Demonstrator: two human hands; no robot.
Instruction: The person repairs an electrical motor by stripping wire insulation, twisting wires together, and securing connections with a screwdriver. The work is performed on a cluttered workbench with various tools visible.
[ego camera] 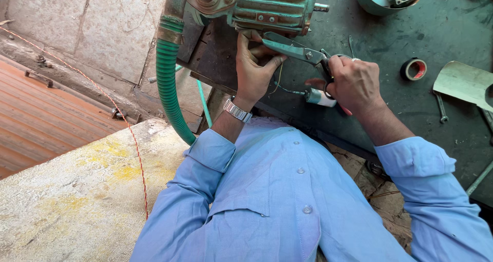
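Steel scissors (295, 50) sit gripped in the right hand (354, 82), blades at the wire pinched by the left hand (254, 69) beside the green motor (267, 5) (keep fingertips clear, I'd say).

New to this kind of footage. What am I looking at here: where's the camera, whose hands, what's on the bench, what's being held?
There is one picture, from a camera worn on a person's head, looking down past their blue shirt at their two bare hands. No robot is involved.

The right hand holds a pair of scissors by the handles, blades pointing toward the left hand. The left hand, with a metal wristwatch, pinches thin wires against the base of a worn green motor pump. A small white cylindrical part hangs on a wire below the hands.

A ribbed green hose runs down from the pump. The dark workbench also carries a roll of red tape, a bent metal sheet and a wrench. On the left is a concrete slab with a thin orange cord.
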